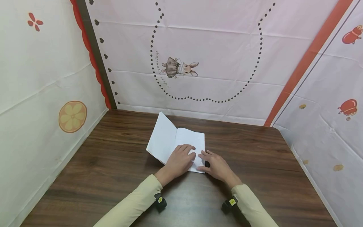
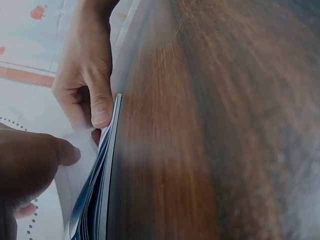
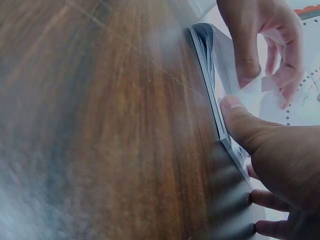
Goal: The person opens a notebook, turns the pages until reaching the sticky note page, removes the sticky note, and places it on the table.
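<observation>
The notebook (image 1: pixel 164 138) is opened, not yet flattened, under fingers of the left hand (image 1: pixel 180 160) (bent, hold unclear) and right hand (image 1: pixel 217 166) (parted, seemingly empty)

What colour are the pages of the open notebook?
The notebook's pages are white, shown best in the head view.
</observation>
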Demonstrator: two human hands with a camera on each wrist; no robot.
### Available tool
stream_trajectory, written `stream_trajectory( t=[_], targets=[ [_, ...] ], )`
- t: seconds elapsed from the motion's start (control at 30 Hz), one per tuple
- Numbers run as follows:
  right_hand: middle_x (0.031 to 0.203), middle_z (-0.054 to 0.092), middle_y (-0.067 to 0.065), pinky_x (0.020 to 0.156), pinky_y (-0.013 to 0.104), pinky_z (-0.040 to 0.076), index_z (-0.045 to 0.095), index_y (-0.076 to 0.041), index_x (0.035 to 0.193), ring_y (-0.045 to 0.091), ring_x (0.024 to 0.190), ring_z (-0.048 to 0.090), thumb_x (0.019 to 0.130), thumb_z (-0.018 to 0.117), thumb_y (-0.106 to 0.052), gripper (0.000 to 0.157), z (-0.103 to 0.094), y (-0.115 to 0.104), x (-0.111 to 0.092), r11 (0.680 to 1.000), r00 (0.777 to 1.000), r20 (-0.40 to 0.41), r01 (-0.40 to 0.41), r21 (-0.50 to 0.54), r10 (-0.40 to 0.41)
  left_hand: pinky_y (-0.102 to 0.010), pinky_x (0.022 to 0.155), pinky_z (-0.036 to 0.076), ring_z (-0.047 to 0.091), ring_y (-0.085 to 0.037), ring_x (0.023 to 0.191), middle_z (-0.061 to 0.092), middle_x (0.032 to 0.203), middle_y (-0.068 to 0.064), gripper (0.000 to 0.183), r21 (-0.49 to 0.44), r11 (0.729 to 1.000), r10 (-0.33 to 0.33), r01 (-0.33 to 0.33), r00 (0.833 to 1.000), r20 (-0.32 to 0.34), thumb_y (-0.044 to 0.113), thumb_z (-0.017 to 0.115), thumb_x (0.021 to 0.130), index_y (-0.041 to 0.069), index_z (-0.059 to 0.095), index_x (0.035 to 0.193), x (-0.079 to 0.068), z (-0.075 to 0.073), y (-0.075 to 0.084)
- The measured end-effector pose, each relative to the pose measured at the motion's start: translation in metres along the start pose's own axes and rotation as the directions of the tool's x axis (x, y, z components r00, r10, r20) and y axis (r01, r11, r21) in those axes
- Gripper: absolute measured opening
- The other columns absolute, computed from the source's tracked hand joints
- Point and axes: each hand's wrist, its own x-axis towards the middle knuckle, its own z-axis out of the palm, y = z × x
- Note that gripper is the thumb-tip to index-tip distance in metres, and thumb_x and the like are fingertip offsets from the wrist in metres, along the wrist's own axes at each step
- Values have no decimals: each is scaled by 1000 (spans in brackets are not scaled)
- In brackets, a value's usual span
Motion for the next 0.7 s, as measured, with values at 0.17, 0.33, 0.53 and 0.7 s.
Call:
stream_trajectory(
  t=[0.17,0.33,0.53,0.7],
  targets=[
    [137,54,10,99,49,43,50,-14,140,29,128,48,78,68,-56,77,1,-2,0,999,999,-9,-40,-5,40,-37,95,42,51,-20,115,57,120,0,13,-15,1000,-22,21,997,-78,27,65,87,18,64,96,-2,-3,-4],
    [137,52,16,98,50,43,48,-12,141,33,125,51,77,68,-58,81,1,-3,-1,998,998,-9,-66,-10,65,-38,93,44,53,-21,112,59,118,-3,9,-39,999,-43,37,988,-151,23,63,84,15,61,88,-8,-9,-10],
    [139,52,12,100,51,42,52,-14,138,32,127,49,77,67,-59,77,1,-2,-2,999,999,-6,-51,-8,51,-39,86,47,56,-23,107,60,113,-5,9,-62,996,-82,67,957,-278,20,62,79,14,57,82,-17,-23,-23],
    [142,50,3,103,51,39,56,-15,135,27,133,43,79,66,-58,72,1,0,-2,1000,1000,4,-29,0,29,-40,79,48,57,-26,104,61,112,-8,12,-79,990,-137,117,930,-341,21,64,79,12,58,83,-24,-34,-34]
  ],
)
